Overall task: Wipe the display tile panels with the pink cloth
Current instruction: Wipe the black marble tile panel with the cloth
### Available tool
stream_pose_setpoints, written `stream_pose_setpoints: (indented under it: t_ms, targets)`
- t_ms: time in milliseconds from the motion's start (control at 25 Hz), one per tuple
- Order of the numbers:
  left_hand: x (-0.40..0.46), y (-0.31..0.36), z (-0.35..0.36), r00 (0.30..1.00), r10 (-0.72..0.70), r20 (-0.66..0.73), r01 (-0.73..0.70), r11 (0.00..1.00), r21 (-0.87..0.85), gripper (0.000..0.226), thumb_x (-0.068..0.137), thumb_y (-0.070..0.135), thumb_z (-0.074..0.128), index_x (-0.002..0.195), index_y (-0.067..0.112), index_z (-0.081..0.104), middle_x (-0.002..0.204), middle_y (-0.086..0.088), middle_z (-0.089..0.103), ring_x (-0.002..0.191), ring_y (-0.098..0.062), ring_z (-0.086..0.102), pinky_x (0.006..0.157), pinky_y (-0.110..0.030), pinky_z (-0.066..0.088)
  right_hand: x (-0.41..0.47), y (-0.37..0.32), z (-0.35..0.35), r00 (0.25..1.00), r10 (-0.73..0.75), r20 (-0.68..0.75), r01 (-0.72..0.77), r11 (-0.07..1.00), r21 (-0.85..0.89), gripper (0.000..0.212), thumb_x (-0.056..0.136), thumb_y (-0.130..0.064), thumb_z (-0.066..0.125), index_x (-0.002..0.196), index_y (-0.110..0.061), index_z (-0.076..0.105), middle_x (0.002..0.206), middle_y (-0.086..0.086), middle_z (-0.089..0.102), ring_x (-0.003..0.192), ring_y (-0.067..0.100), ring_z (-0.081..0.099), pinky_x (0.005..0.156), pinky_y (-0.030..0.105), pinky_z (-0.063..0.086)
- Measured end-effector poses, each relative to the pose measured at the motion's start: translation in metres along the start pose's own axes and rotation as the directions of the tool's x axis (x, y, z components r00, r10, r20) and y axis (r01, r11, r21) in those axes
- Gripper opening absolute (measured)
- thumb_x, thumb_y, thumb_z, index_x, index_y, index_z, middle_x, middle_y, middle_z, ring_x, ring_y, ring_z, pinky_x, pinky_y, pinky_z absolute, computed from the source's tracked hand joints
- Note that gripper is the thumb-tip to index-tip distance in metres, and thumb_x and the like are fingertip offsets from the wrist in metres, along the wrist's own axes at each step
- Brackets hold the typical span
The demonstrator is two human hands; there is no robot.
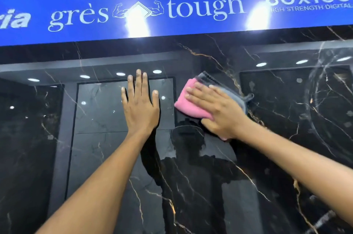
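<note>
High on the black marble display tile panel (210,176), beneath the blue sign (172,8), my right hand (219,109) presses the pink cloth (188,106) flat mid-wipe, fingers (198,90) straight, left hand (140,105) spread bracing; next, probably sweep sideways.

- Tile panel (210,186): upright, glossy black with gold and white veins, fills the frame below the top band.
- Sign (172,8): blue strip across the upper frame, directly above the panel; reads "grès tough" and "80x160".
- Left hand (140,105): flat on the panel at centre, fingers straight and pointing up.
- Cloth (186,104): pink with a grey edge, against the panel right of centre.
- Right hand (215,109): flat over the cloth, pressing it to the panel.
- Panel surface mirrors ceiling lights and a person's dark outline.
</note>
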State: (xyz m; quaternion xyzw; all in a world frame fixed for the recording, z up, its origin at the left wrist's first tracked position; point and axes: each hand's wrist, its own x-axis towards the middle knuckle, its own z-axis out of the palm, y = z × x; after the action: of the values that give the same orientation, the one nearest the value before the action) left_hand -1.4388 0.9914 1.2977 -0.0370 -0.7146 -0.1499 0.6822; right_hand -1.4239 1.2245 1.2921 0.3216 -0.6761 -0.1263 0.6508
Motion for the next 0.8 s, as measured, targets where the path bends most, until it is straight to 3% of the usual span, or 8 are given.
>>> stream_pose_setpoints:
  t_ms: [80, 160, 240, 280, 400, 480, 680, 800]
  targets:
    - [0.000, 0.001, 0.000, 1.000, -0.001, 0.008, 0.001, 1.000, -0.002, 0.064, 0.098, 0.042, 0.018, 0.157, 0.018, 0.013, 0.164, 0.005, 0.003, 0.152, -0.018, -0.002, 0.121, -0.039, -0.006, 0.014, 0.047, -0.021, 0.965, 0.246, -0.094, -0.245, 0.969, 0.017, 0.072, 0.071, -0.028, 0.041, 0.139, -0.006, 0.050, 0.145, 0.016, 0.046, 0.135, 0.033, 0.042, 0.113, 0.037, 0.018]
    - [0.000, 0.001, 0.000, 1.000, -0.006, 0.005, 0.006, 1.000, -0.004, 0.064, 0.098, 0.043, 0.017, 0.157, 0.018, 0.011, 0.164, 0.005, 0.002, 0.151, -0.017, -0.003, 0.121, -0.039, -0.006, 0.038, 0.087, -0.048, 0.637, 0.755, -0.158, -0.741, 0.656, 0.144, 0.067, 0.080, -0.024, 0.043, 0.146, -0.010, 0.039, 0.152, 0.012, 0.036, 0.139, 0.032, 0.034, 0.116, 0.039, 0.018]
    - [-0.001, 0.000, 0.000, 1.000, -0.006, 0.004, 0.006, 1.000, -0.007, 0.064, 0.098, 0.043, 0.017, 0.157, 0.019, 0.010, 0.164, 0.006, 0.002, 0.151, -0.016, -0.003, 0.121, -0.039, -0.006, 0.067, 0.088, -0.057, 0.347, 0.930, -0.117, -0.922, 0.361, 0.138, 0.066, 0.087, -0.021, 0.045, 0.151, -0.013, 0.028, 0.158, 0.006, 0.025, 0.146, 0.026, 0.018, 0.119, 0.040, 0.013]
    - [-0.001, 0.000, 0.000, 1.000, -0.006, 0.003, 0.006, 1.000, -0.012, 0.064, 0.098, 0.043, 0.017, 0.157, 0.019, 0.010, 0.164, 0.006, 0.002, 0.151, -0.016, -0.003, 0.121, -0.038, -0.006, 0.083, 0.077, -0.053, 0.416, 0.903, -0.104, -0.897, 0.426, 0.114, 0.068, 0.085, -0.021, 0.045, 0.151, -0.014, 0.028, 0.158, 0.006, 0.025, 0.146, 0.025, 0.016, 0.119, 0.039, 0.012]
    - [-0.001, -0.001, 0.000, 1.000, -0.005, -0.016, 0.005, 1.000, -0.030, 0.064, 0.098, 0.043, 0.018, 0.157, 0.020, 0.011, 0.164, 0.007, 0.004, 0.151, -0.015, -0.002, 0.121, -0.038, -0.006, 0.102, 0.044, -0.033, 0.932, 0.346, 0.110, -0.354, 0.933, 0.060, 0.080, 0.074, -0.033, 0.038, 0.152, -0.021, 0.027, 0.160, -0.003, 0.022, 0.147, 0.016, 0.015, 0.115, 0.028, 0.006]
    - [0.000, -0.001, 0.001, 1.000, 0.001, -0.031, -0.002, 0.999, -0.034, 0.063, 0.098, 0.043, 0.019, 0.157, 0.020, 0.013, 0.164, 0.007, 0.005, 0.151, -0.015, -0.001, 0.120, -0.037, -0.006, 0.096, 0.068, -0.038, 0.966, 0.187, 0.180, -0.192, 0.981, 0.009, 0.081, 0.074, -0.037, 0.036, 0.153, -0.025, 0.024, 0.160, -0.007, 0.017, 0.148, 0.012, 0.011, 0.116, 0.025, 0.005]
    - [0.001, 0.002, 0.002, 0.999, 0.000, -0.033, -0.001, 0.999, -0.042, 0.060, 0.101, 0.041, 0.022, 0.156, 0.019, 0.014, 0.164, 0.006, 0.007, 0.151, -0.016, 0.000, 0.120, -0.036, -0.007, 0.055, 0.104, -0.047, 0.657, 0.740, -0.147, -0.735, 0.671, 0.098, 0.070, 0.081, -0.033, 0.045, 0.148, -0.015, 0.037, 0.156, 0.004, 0.031, 0.145, 0.022, 0.023, 0.118, 0.041, 0.015]
    - [0.000, 0.004, 0.002, 0.999, -0.043, -0.019, 0.042, 0.997, -0.067, 0.056, 0.105, 0.032, 0.033, 0.156, 0.016, 0.018, 0.164, 0.003, 0.010, 0.152, -0.019, 0.002, 0.121, -0.041, -0.003, 0.004, 0.020, -0.015, 0.948, 0.304, -0.090, -0.291, 0.948, 0.129, 0.068, 0.072, -0.039, 0.046, 0.132, -0.009, 0.057, 0.142, 0.012, 0.050, 0.133, 0.034, 0.044, 0.109, 0.041, 0.026]
